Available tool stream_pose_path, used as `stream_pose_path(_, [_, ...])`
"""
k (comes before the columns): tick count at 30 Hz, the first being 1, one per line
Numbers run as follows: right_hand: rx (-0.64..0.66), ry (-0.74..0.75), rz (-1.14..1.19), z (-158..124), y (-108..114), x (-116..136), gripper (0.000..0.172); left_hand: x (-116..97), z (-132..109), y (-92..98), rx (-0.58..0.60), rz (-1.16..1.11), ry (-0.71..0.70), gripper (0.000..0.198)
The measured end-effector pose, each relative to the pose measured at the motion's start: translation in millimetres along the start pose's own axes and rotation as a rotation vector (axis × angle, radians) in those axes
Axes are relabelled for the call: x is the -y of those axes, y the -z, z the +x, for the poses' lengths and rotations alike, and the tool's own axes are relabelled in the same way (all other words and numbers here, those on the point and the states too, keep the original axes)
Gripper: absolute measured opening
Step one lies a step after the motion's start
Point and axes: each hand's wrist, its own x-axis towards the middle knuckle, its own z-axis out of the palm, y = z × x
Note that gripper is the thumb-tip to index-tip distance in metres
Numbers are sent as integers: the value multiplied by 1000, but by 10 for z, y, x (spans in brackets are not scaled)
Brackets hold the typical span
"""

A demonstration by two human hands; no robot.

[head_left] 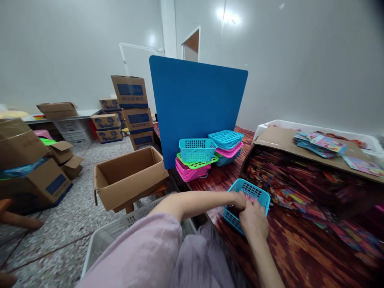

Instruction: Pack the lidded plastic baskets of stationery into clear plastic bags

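We saw the left hand [239,200] and the right hand [254,218] close together at the turquoise basket [253,189], which stood on the red-brown table [288,236] in front of the person. The left hand came from the left side and was inside the basket, low between its walls. The right hand came from below in the view, reached over the near rim, and its fingers were bent downward. Between the 2 hands we noticed a small pink item [247,197], but we could not tell whether either hand grasped it, because the fingers hid each other.

Farther back on the table there were 2 stacks of baskets. In the left stack, a blue basket [198,151] sat on a green basket [207,161], and pink baskets [192,173] were under them. The right stack [226,138] had blue baskets at the top. Behind the stacks we saw a large blue board [198,104] standing up. To the right of the turquoise basket, an open-sided box [271,137] contained many colourful packets [285,190], partly blurred, and printed cards [319,143] lay on its top. At the left, we saw an open carton [132,186].
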Motion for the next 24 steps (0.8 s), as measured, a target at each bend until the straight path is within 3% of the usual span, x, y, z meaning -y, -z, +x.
stream_pose_path(4, [4,0,-11,24,-21,-22,43,42,-69,-93,-48,-104,184,53])
stream_pose_path(7, [11,-17,1,45,-21,-23,41,58,-132,-159,-144,-158,209,52])
stream_pose_path(13, [54,-13,8,23,50,2,48,0,-196,-136,-243,-78,124,39])
stream_pose_path(18, [116,-27,44,20,76,21,41,-65,-276,-77,-296,129,9,32])
stream_pose_path(21, [135,1,92,39,76,58,37,-36,-344,-66,-290,231,-80,26])
stream_pose_path(24, [100,13,161,45,87,67,44,54,-413,-49,-280,276,-153,25])
